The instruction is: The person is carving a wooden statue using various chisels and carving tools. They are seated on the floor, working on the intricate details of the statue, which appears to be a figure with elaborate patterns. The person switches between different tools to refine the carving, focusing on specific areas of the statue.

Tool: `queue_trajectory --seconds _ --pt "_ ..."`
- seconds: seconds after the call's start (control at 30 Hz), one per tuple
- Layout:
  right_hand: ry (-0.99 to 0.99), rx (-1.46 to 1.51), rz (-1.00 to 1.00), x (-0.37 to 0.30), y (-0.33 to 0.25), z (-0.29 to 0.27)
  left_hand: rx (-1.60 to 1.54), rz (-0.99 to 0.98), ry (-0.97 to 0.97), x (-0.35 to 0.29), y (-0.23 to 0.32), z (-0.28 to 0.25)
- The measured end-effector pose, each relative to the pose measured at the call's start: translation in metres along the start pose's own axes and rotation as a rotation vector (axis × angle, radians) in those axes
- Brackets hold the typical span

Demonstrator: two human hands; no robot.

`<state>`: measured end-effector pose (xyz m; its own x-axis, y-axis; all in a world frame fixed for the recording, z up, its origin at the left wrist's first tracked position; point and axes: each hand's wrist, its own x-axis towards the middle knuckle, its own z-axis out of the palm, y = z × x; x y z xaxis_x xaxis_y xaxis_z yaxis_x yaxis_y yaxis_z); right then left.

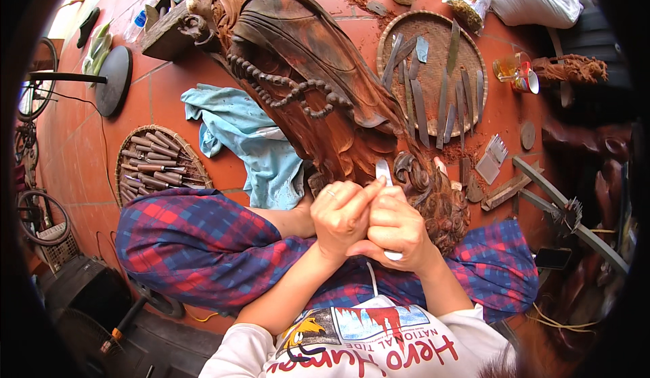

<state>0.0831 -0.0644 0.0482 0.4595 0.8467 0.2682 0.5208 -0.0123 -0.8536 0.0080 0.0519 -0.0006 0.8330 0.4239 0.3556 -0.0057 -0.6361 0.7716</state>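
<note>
A carved wooden statue (318, 60) with a string of carved beads lies across the floor before me, its lower end near my lap. My right hand (398, 224) is wrapped round a flat metal scraper blade (383, 169). One bright end sticks out beyond the fingers toward the carved folds, and the other shows below the palm. Pressed against the right hand, my left hand (342, 217) is closed, its fingertips on the blade near the upper end. The fingers hide the blade's middle. Scrolled carving (410, 171) stands just right of the blade.
A round woven tray (433, 23) at the far right holds several flat blades. Wooden-handled tools fill a basket (120, 149) at left. A light blue cloth (254, 154) lies beside the statue. A glass cup (504, 69), a metal stand (567, 210) and a phone (553, 258) are at right.
</note>
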Motion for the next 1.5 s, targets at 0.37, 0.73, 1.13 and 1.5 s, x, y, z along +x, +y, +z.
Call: queue_trajectory --seconds 0.37,0.73,1.13,1.5 --pt "0.098 0.023 0.035 -0.006 -0.003 0.007 -0.019 -0.013 -0.030 -0.005 0.005 0.002" --pt "0.039 0.016 0.060 -0.009 -0.001 0.000 -0.006 -0.012 -0.046 -0.010 0.003 0.007" --pt "0.073 -0.002 0.091 -0.005 -0.006 0.000 -0.060 -0.036 -0.093 -0.003 0.008 0.001" --pt "0.096 -0.005 0.092 -0.001 -0.008 0.001 -0.085 -0.072 -0.081 0.000 0.011 -0.005"
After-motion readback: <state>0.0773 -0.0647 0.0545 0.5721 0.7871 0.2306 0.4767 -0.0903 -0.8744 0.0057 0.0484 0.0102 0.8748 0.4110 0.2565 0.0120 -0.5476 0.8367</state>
